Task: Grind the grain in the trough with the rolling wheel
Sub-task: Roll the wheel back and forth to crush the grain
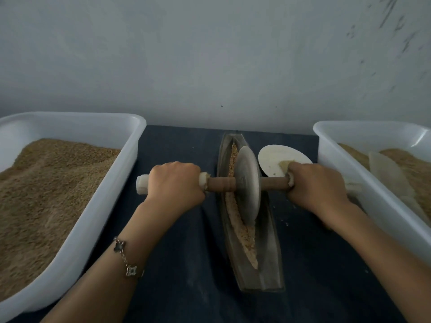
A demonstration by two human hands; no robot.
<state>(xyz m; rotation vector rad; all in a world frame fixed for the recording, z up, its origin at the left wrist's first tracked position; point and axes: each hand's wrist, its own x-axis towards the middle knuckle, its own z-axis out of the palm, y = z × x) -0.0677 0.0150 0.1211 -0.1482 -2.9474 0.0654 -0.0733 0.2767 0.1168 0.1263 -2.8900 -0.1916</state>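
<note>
Head view, wheel (247,185) in trough (268,259), between left hand (176,183), right hand (314,185)

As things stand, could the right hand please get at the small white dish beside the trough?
Probably yes: the small white dish lies just beyond the right hand with nothing between, but that hand grips the wheel's handle and must let go first.

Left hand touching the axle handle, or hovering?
Touching. Head view shows the left hand with fingers curled round the axle handle, which emerges on both sides of the fist.
</note>
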